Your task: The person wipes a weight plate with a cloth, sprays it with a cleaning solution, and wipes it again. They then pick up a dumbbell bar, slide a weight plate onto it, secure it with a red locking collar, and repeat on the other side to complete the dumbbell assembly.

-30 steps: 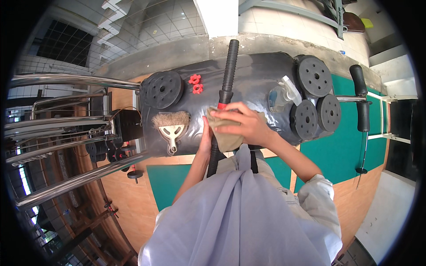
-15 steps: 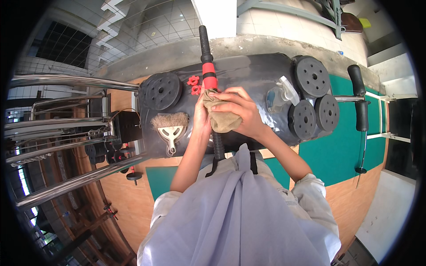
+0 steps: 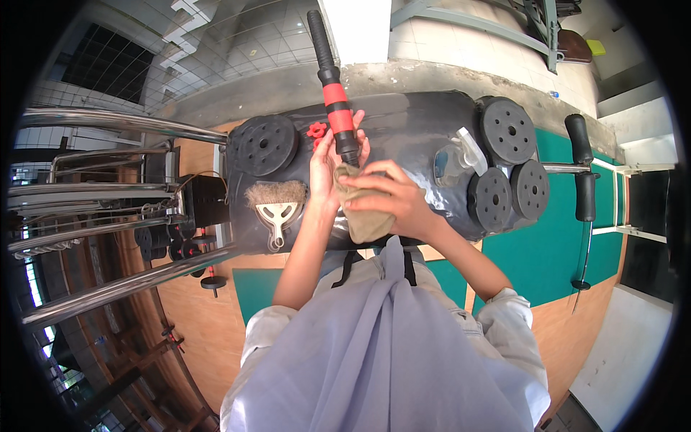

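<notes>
A black dumbbell bar with a red collar stands nearly upright over a black-covered table. My left hand grips the bar just under the red part. My right hand presses a tan cloth against the bar's lower end, wrapped around it. Two red star nuts lie on the table just left of the bar.
Black weight plates lie on the table: one at the left, three at the right. A bristle brush and a clear spray bottle rest there too. Steel rails stand to the left. Another bar lies right.
The bar has swung from leaning right to leaning left and rose higher in view, its red collar now exposed. My right hand with the cloth slid down to the bar's lower end.
</notes>
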The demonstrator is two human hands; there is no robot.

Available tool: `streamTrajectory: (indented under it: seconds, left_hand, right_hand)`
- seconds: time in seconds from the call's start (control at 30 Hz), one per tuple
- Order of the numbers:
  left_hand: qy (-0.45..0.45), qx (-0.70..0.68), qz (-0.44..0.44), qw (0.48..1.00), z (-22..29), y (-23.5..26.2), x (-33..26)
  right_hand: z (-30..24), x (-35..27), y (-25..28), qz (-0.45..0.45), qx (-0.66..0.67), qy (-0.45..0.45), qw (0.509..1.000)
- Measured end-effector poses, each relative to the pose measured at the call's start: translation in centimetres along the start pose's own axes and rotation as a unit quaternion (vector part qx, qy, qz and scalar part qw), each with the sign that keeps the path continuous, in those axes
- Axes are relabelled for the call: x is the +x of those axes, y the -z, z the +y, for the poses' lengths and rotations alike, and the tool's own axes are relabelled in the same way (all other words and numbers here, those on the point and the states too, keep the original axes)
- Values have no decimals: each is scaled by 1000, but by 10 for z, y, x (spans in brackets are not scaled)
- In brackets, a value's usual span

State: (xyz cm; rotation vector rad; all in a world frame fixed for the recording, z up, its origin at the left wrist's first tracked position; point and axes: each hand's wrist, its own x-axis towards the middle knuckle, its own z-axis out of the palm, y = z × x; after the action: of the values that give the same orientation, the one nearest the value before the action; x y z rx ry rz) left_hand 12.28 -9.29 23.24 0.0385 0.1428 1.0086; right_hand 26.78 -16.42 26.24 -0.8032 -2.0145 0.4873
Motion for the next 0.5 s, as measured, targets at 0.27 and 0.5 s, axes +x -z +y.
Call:
streamTrajectory:
  seconds: [0.27,0.5]
  left_hand:
    - [-47,121,12,991,6,-7,-2]
    - [-21,-33,-7,999,3,-15,5]
  right_hand:
    - [-18,3,4,-79,-43,87,992]
    - [-18,12,3,-9,21,58,998]
